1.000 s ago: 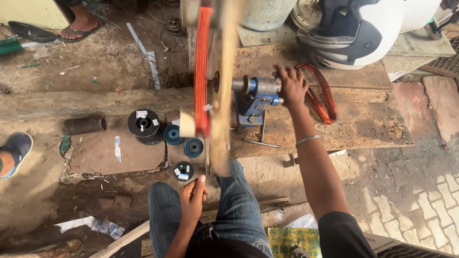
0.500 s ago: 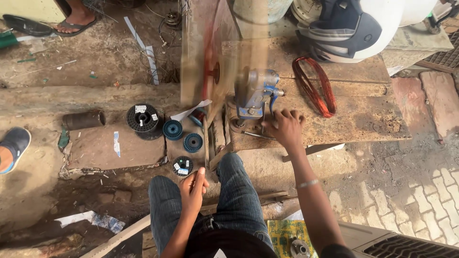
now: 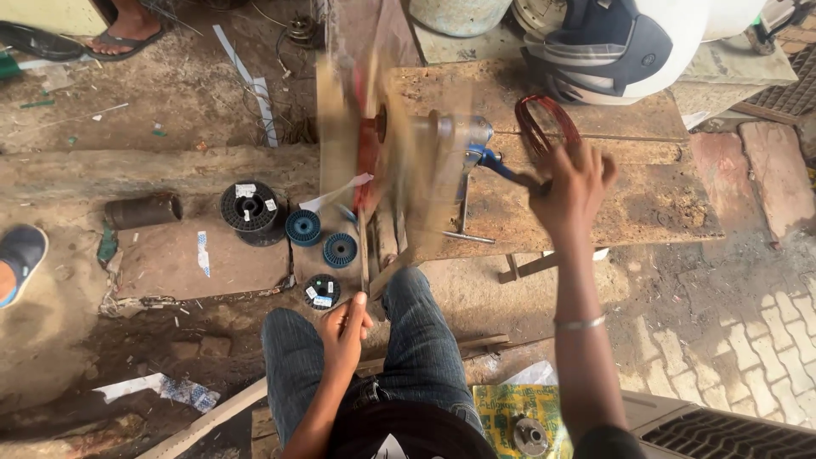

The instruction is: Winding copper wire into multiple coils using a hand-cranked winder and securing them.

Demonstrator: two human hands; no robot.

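My right hand (image 3: 574, 189) grips the blue crank handle (image 3: 497, 163) of a hand winding machine (image 3: 450, 149) fixed on a worn wooden bench (image 3: 646, 204). A wooden former (image 3: 348, 136) with red wire on it spins on the machine and is blurred. My left hand (image 3: 344, 327) is low over my knee, pinching a thin wire (image 3: 364, 246) that runs up to the spinning former. A loose red wire coil (image 3: 544, 123) lies on the bench behind my right hand.
On the ground left of the bench are a black spool (image 3: 249, 206), two blue spools (image 3: 303, 227) and a small dark spool (image 3: 322, 291). A dark cylinder (image 3: 143, 211) lies further left. A white helmet (image 3: 629, 42) sits at the bench's far end. Another person's sandalled foot (image 3: 127, 34) is top left.
My right hand has swung the crank from low near the bench front up and to the right. The former keeps spinning. My left hand stays by my knee on the wire.
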